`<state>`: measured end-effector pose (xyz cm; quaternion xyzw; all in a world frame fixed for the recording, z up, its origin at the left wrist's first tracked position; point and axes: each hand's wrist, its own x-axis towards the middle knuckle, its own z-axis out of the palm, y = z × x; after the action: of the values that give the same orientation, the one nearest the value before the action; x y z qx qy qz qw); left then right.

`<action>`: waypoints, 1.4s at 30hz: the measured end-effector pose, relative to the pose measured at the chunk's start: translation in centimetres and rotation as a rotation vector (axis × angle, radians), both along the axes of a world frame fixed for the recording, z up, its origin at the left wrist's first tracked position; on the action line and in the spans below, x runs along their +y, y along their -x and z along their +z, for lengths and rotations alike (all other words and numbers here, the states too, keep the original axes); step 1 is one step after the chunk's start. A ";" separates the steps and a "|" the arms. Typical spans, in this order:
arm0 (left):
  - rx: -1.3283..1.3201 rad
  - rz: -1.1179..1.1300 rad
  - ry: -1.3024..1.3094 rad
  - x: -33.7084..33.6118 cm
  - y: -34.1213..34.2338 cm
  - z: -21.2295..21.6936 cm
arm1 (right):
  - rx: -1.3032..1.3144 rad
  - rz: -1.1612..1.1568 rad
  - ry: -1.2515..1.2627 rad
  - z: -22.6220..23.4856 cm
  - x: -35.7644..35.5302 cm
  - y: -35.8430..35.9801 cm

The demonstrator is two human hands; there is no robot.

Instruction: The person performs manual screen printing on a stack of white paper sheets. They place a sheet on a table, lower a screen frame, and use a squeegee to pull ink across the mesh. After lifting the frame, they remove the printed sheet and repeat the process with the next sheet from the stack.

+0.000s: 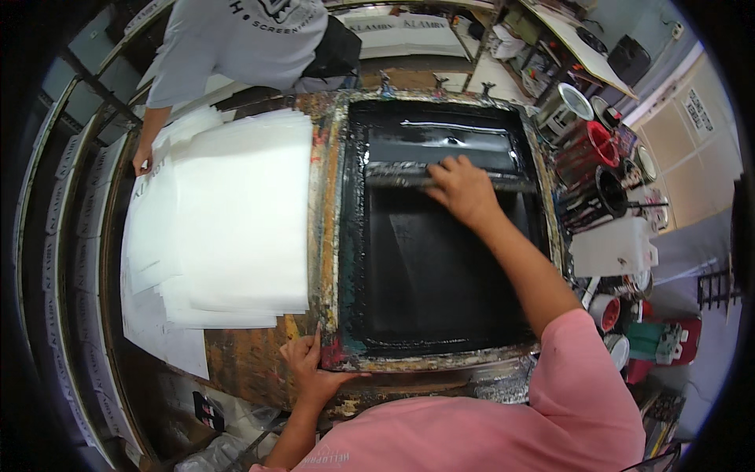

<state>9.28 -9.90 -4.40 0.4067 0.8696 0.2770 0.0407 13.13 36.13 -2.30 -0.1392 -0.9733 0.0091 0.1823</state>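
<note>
A screen printing frame [332, 236] lies in front of me, its mesh coated in black ink and its wooden rim crusted with paint. Across the far part of the mesh runs a squeegee [397, 175], with my right hand [465, 193] closed on it near the middle. Wet black ink [440, 141] shines beyond the squeegee. My left hand [311, 368] grips the frame's near left corner, thumb along the near edge and index finger up the side. To the left of the frame lies a broad stack of white sheets [244, 212], loosely fanned.
Across the table a person in a white shirt [244, 39] holds a printed sheet [145, 200] at the stack's far left. Shelves with printed sheets [90, 252] line the left side. Ink buckets [586, 149] and a white jug [612, 245] crowd the frame's right edge.
</note>
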 end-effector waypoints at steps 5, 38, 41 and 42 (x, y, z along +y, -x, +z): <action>-0.029 0.059 -0.052 0.3 -0.6 0.9 | -0.089 0.023 -0.003 2.0 5.4 4.6; -0.055 -0.117 -0.613 25.8 18.9 -2.3 | 0.338 -0.052 -0.230 31.4 -12.4 -9.2; 0.476 -0.225 -0.528 32.7 22.7 -4.5 | 0.379 0.004 -0.288 33.0 -10.5 -8.1; 0.539 -0.243 -0.499 34.0 23.4 -5.2 | 0.382 0.023 -0.297 33.3 -10.0 -7.8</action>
<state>-14.17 24.11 -9.64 0.5623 0.7006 0.3562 -0.2570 20.94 26.14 31.01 -0.0957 -0.9134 -0.1057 0.3813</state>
